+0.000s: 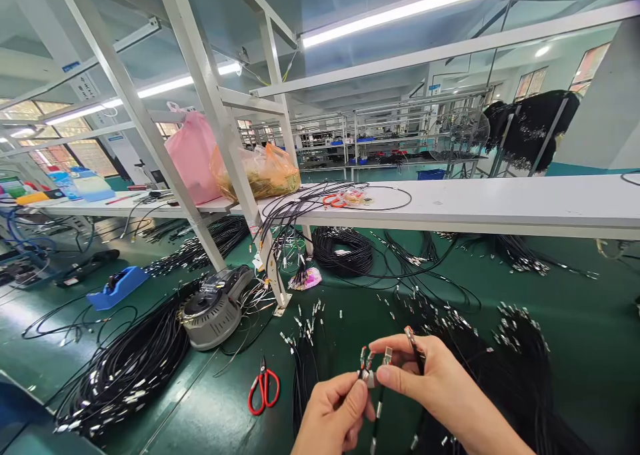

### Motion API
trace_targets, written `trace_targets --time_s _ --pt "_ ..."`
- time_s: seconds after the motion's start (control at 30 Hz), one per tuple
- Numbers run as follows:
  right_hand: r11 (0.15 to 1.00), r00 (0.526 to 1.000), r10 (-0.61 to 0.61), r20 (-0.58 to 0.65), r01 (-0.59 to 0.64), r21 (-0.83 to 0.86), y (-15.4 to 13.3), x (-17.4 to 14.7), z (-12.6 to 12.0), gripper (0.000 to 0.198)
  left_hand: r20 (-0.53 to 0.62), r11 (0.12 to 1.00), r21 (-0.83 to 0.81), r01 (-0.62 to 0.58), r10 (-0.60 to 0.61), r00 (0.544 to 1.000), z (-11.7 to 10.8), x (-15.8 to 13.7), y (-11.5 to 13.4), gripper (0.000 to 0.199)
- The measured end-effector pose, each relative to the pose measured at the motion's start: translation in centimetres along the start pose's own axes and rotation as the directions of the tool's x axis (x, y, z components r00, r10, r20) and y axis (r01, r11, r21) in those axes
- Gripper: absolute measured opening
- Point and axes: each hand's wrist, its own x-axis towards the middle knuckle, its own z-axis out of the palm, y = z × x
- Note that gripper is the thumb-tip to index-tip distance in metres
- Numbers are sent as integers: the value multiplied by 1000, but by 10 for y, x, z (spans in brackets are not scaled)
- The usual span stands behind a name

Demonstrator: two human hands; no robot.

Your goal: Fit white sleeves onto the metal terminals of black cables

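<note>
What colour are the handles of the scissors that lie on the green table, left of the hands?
Red. The scissors show clearly in the head view.

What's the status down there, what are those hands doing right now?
Left hand and right hand both pinching small metal connectors on thin black cables. Red scissors lie left, apart. Cable bundles crowd the green bench.
</note>
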Motion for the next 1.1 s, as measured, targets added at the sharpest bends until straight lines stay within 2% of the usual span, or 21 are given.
trace_targets --time_s 0.17,0.3,0.4,0.5,0.6,0.63,0.73,0.8,0.9,0.97,1.0,1.1 --pt "1000 1000 15 -8 -15 15 -3 -2 4 29 -40 981 195 -23 31 999 10 -2 6 43" --pt "999 999 -52 6 52 1 -5 -2 6 22 -40 908 412 -75 100 994 15 -3 16 48" --pt "998 997 -63 32 63 5 -4 -2 6 20 -16 867 490 -87 109 994 15 -3 21 51" --pt "994 994 -91 67 86 69 -4 -3 6 17 -7 894 442 -76 87 996 17 -3 23 41" --pt "992 992 -112 48 109 68 -3 -4 8 15 -8 952 270 -143 151 988 19 -2 24 37" --pt "992 992 -119 33 117 50 -3 -4 8 15 -33 952 268 -149 164 986 20 -2 24 36" --pt "991 990 -134 -53 133 -18 -2 -4 4 17 -135 872 474 -124 211 968 15 -2 19 35" --pt "994 985 -108 -134 106 -24 -3 -3 -4 20 -142 810 576 -110 232 962 5 -3 10 36" --pt "998 979 -49 -198 56 29 -8 -1 -20 27 -80 804 594 -36 103 992 -18 -9 -14 40" --pt "998 984 -38 -177 46 46 -12 0 -26 28 -25 815 579 11 4 1000 -31 -12 -26 42" --pt "998 987 -41 -152 48 41 -14 0 -26 27 -11 830 558 11 -7 1000 -34 -13 -27 44" --pt "998 996 -47 -71 50 38 -17 -2 -18 25 -34 899 433 -61 84 996 -25 -13 -9 54"
